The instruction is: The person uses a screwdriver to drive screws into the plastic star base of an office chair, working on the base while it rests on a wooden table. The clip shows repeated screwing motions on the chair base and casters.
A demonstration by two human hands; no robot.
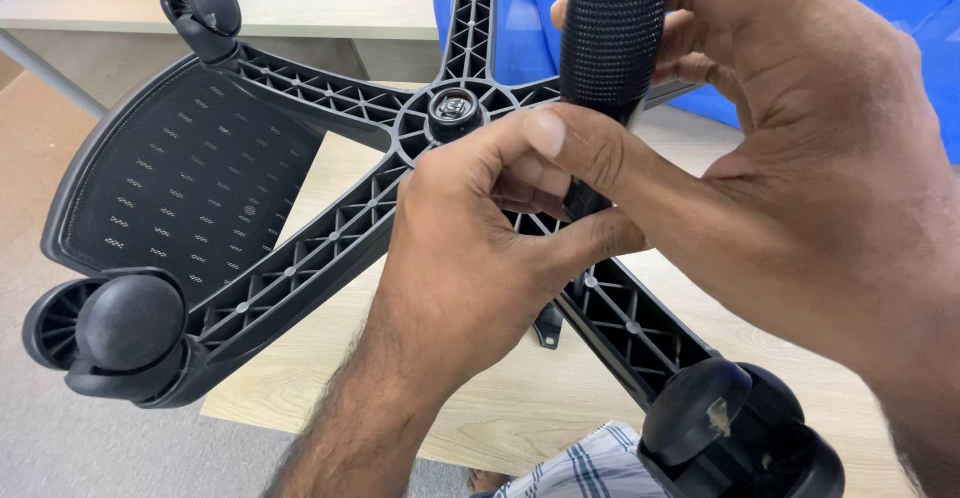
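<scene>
A black cylinder with a knurled, textured grip (612, 38) stands nearly upright at about one o'clock from the picture's middle, its narrower lower end dipping down in front of the chair base. The right hand (800, 158) wraps it from the three o'clock side, fingers curled closed behind the grip and the thumb stretched across toward nine o'clock. The left hand (480, 248), coming up from six o'clock, has its fingers pinched closed on the cylinder's lower end, thumb tip (545, 133) pressed against the textured part. Behind both lies an upturned black five-arm chair base (330, 248), its ribbed arms spreading from a central hub (455, 110) at twelve o'clock. Casters sit at the arm ends: one at eleven o'clock (205, 13), one at eight o'clock (110, 333), one at five o'clock (735, 438). A black mesh seat panel (170, 178) shows at nine o'clock, over a pale wooden worktop (520, 408).
</scene>
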